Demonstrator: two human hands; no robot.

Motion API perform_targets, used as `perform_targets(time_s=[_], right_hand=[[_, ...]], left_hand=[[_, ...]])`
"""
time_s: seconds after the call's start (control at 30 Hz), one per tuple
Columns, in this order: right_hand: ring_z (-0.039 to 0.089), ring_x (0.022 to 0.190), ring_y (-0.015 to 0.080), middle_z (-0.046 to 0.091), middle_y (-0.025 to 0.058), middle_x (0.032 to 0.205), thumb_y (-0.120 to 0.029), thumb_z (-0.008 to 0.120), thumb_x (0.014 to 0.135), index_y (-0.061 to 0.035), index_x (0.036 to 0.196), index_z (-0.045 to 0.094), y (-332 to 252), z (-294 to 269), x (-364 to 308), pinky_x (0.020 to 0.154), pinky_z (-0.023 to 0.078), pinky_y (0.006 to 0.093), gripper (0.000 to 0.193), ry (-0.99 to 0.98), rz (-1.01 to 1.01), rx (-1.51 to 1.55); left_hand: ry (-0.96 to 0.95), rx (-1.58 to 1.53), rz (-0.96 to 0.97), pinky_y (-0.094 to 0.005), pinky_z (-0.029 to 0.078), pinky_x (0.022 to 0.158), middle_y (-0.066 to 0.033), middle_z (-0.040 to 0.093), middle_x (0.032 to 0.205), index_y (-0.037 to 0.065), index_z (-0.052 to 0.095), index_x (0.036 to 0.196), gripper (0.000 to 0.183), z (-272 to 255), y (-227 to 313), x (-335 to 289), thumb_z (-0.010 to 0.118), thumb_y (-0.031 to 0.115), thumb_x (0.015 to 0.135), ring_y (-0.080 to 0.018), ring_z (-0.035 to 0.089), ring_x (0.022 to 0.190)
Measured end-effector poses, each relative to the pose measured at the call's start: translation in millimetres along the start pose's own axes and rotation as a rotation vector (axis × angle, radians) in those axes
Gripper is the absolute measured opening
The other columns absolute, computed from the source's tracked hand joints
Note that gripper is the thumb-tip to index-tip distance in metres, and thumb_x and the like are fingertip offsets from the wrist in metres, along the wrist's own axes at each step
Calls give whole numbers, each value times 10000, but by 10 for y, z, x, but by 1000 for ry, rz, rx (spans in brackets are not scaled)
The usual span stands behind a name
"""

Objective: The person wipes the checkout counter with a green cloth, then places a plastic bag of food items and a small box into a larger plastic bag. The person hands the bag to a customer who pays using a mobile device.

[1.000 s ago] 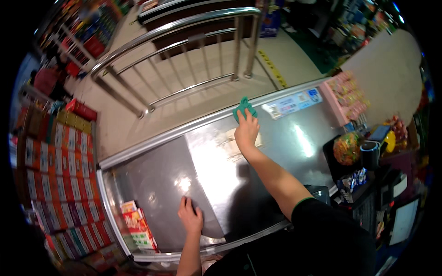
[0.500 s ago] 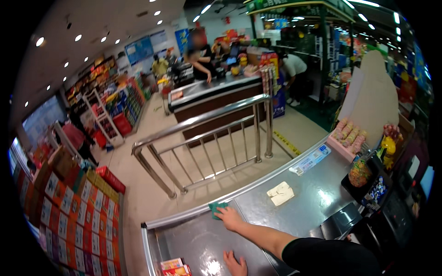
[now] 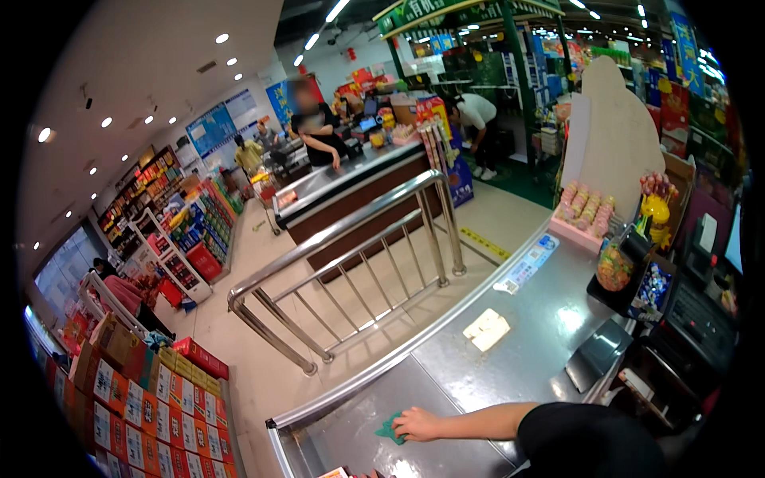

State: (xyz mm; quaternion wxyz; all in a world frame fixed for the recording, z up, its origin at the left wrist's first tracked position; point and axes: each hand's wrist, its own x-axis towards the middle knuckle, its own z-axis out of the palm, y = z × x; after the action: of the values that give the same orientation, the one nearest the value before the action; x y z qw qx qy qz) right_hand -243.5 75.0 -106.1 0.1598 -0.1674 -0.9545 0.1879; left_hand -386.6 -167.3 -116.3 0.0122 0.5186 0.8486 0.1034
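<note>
Right hand (image 3: 417, 425), fingers curled, holds a crumpled green cloth (image 3: 390, 429) against the smooth, shiny metal checkout counter (image 3: 534, 358); the left hand is out of view, its grip impossible to tell.

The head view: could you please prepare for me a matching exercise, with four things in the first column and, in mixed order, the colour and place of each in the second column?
Things:
1. Cloth
2. Railing
3. Tray of sweets
4. Patch

Colour and place:
A. Pink, at the far right of the counter
B. Cream-coloured, on the counter's surface, away from the hand
C. Green, bunched under the right hand
D. Silver-coloured, standing beyond the counter

Right pairs: 1-C, 2-D, 3-A, 4-B.
</note>
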Motion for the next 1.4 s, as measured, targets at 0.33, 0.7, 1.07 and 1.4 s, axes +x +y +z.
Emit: perform_targets(time_s=[0.33, 0.7, 1.07, 1.4], right_hand=[[528, 937, 224, 552, -13, 1053, -250, 638, 769, -214, 980, 644, 211, -9, 1143, 763, 430, 389, 215, 192, 36, 4], [522, 954, 216, 554, -45, 1069, -220, 665, 731, -229, 952, 663, 128, 351, 917, 760, 422, 389, 221, -56, -6, 19], [526, 963, 220, 556, 29, 1005, -197, 634, 742, -158, 971, 646, 142, 396, 1980, 808, 404, 376, 233, 64, -138, 117], [467, 1033, 210, 498, -28, 1112, -194, 602, 723, -235, 941, 656, -149, 818, 1600, 798, 388, 392, 228, -51, -63, -167]], left_hand=[[96, -442, -84, -532, 202, 1060, -221, 409, 1357, 34, 488, 1279, 492, 195, -21, 86, 465, 351, 903, -380, 329, 1278], [46, -100, -13, -495, 194, 1081, -236, 362, 1384, 20, 441, 1314, 492, 28, 9, 170, 454, 291, 904, -382, 298, 1295], [91, -77, 89, -492, 251, 1055, -270, 411, 1320, -22, 501, 1239, 444, -52, 73, 223, 495, 252, 890, -401, 366, 1229], [148, -156, 11, -482, 248, 1060, -261, 413, 1326, -50, 469, 1248, 455, 202, 10, 127, 505, 227, 889, -398, 372, 1233]])
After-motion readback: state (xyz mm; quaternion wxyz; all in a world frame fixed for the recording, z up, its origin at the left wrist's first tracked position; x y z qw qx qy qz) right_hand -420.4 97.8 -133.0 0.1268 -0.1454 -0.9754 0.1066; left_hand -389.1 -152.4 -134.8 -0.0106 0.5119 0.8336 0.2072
